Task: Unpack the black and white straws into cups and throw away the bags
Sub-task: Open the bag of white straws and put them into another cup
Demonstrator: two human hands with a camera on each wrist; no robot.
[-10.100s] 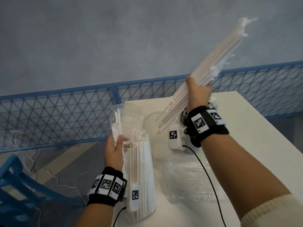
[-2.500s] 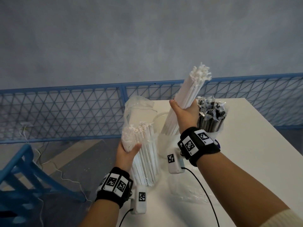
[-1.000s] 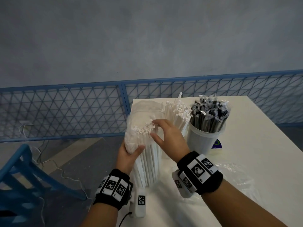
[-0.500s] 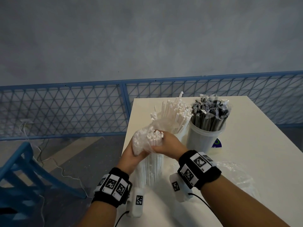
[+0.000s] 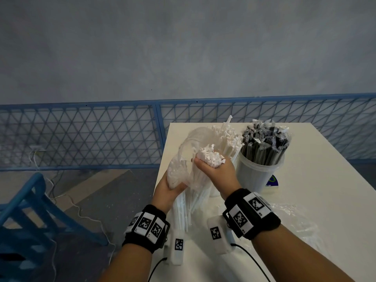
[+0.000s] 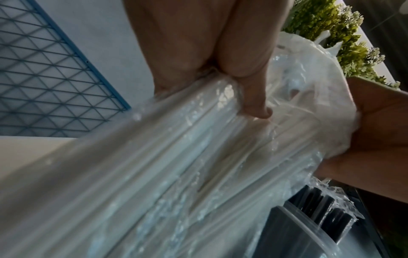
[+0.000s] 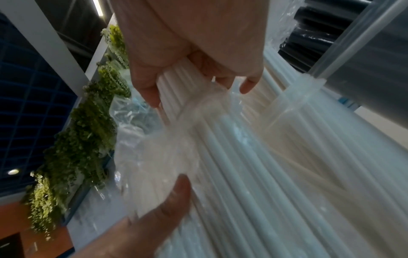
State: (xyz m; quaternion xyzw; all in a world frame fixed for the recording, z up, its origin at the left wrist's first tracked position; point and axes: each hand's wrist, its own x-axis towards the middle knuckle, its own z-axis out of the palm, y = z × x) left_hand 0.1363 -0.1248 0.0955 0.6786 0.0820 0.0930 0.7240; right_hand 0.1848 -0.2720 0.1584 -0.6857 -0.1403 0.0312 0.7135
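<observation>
At the table's near left corner my left hand (image 5: 173, 188) grips a clear bag (image 5: 183, 159) of white straws (image 6: 176, 157) that stands upright. My right hand (image 5: 211, 167) reaches into the bag's open top, fingers curled round a bundle of white straws (image 5: 209, 157) just below their tips. Behind the bag a clear cup holds more white straws (image 5: 230, 137). To its right stands a cup (image 5: 258, 176) filled with wrapped black straws (image 5: 266, 143). In the right wrist view my fingers (image 7: 249, 83) clasp the straws above the bag's film (image 7: 165, 148).
An empty clear bag (image 5: 291, 216) lies crumpled on the white table (image 5: 325, 169) at my right wrist. A small round green and blue thing (image 5: 272, 181) sits beside the black-straw cup. A blue mesh fence (image 5: 81, 135) runs behind the table; a blue chair (image 5: 24, 210) stands left.
My right hand set a bundle of white straws into the cup, came back to the bag and closed round another bundle. The left hand tilted the bag toward it.
</observation>
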